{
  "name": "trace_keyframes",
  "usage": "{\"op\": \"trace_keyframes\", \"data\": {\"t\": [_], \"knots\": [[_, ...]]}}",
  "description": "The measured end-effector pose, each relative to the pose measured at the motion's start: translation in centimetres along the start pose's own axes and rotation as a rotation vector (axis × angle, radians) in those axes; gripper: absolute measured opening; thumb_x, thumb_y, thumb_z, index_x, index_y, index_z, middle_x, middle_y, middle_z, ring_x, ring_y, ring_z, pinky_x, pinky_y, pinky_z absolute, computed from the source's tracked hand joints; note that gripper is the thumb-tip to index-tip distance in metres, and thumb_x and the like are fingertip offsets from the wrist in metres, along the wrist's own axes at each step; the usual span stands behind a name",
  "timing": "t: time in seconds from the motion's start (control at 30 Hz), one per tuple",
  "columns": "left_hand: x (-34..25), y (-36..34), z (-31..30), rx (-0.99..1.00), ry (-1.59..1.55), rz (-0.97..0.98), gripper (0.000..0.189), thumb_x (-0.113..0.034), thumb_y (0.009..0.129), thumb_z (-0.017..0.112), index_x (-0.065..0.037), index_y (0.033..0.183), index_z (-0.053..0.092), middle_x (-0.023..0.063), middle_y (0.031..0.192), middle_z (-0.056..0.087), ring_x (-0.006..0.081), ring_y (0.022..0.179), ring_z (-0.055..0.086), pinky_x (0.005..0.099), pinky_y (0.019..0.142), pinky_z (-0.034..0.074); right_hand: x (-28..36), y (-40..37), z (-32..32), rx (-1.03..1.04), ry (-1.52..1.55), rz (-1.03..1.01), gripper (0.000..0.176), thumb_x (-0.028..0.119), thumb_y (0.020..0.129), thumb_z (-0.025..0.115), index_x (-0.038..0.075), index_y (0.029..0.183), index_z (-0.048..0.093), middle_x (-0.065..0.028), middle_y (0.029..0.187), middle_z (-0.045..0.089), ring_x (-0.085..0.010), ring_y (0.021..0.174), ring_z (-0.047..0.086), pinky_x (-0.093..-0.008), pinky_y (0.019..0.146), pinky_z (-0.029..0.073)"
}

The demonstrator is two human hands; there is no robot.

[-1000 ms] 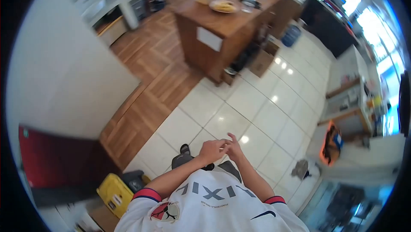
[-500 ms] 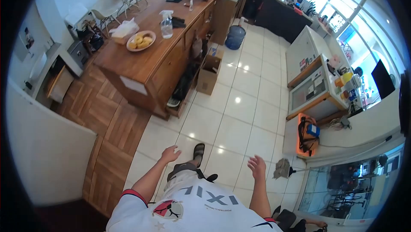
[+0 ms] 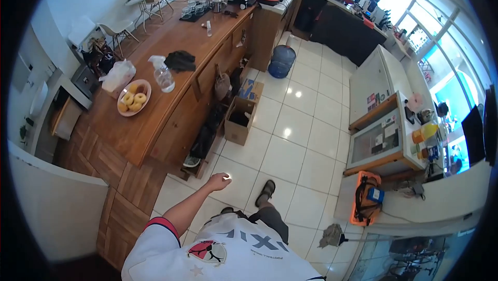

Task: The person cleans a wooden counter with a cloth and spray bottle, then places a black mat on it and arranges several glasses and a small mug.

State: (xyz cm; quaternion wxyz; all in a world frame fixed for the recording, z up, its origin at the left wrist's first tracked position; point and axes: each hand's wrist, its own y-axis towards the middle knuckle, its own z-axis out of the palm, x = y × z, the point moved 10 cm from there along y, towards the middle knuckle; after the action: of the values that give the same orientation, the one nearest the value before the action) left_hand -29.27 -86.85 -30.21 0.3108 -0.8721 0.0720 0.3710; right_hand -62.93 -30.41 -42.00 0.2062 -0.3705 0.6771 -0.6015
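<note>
My left hand (image 3: 218, 181) hangs in front of my body above the white tiled floor (image 3: 284, 149). Its fingers are loosely curled and apart from the thumb, with nothing visible in them. The nearest thing to it is the wooden counter (image 3: 150, 125), with a shoe (image 3: 191, 161) on its low shelf. My right hand is out of view. On the counter are a plate (image 3: 123, 109) of doughnuts (image 3: 139, 98), a clear spray bottle (image 3: 164, 79), a dark cloth (image 3: 180, 60) and a white plastic bag (image 3: 118, 75).
An open cardboard box (image 3: 237, 133) stands beside the counter, and a blue water jug (image 3: 282, 62) is farther along the aisle. To the right are a low cabinet (image 3: 378, 138), an orange crate (image 3: 359, 211) with a bag, and a mop head (image 3: 330, 236).
I have stepped forward, so the counter and box appear closer. My left hand has swung forward with its fingers more curled. My right hand has left the view.
</note>
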Motion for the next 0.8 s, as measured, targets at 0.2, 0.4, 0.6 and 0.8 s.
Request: {"op": "trace_keyframes", "data": {"t": [0.2,0.4,0.6,0.8], "knots": [[-3.4,7.6,-3.2,-0.150,-0.124,-0.161,0.044,-0.040,0.085,0.067,-0.006,0.113,0.068,0.0172,0.099,0.072,0.0306,0.093,0.069,0.0387,0.084,0.053,26.2,9.1,4.2,0.172,-0.044,-0.071,0.023,0.027,0.093,0.055,0.006,0.102,0.054,-0.0159,0.082,0.063,-0.0343,0.067,0.064,-0.0514,0.061,0.053],[-5.7,7.6,-8.0,-0.389,-0.392,-0.270,0.033,-0.028,0.088,0.069,-0.003,0.109,0.067,0.0104,0.094,0.070,0.0192,0.086,0.066,0.0314,0.079,0.052,69.1,6.9,19.7,0.062,-0.587,-0.830,0.017,0.017,0.093,0.055,0.003,0.102,0.051,-0.0126,0.076,0.061,-0.0189,0.054,0.058,-0.0324,0.040,0.046],[-2.5,11.0,-10.9,-0.675,-0.823,-0.260,0.022,-0.019,0.091,0.067,-0.003,0.106,0.068,0.0000,0.086,0.067,0.0069,0.079,0.060,0.0241,0.072,0.049,86.9,-9.1,45.0,0.239,-0.602,-1.047,0.023,0.020,0.096,0.054,0.003,0.112,0.055,-0.0096,0.086,0.063,-0.0139,0.065,0.060,-0.0254,0.048,0.047],[-4.3,18.6,-17.9,-0.659,-0.779,-0.280,0.026,-0.019,0.093,0.065,0.001,0.110,0.065,0.0053,0.094,0.069,0.0120,0.086,0.064,0.0267,0.079,0.051,85.2,-17.1,66.8,0.481,-0.778,-1.118,0.018,0.014,0.095,0.056,0.002,0.108,0.060,-0.0056,0.083,0.065,-0.0128,0.067,0.063,-0.0266,0.052,0.050]]}}
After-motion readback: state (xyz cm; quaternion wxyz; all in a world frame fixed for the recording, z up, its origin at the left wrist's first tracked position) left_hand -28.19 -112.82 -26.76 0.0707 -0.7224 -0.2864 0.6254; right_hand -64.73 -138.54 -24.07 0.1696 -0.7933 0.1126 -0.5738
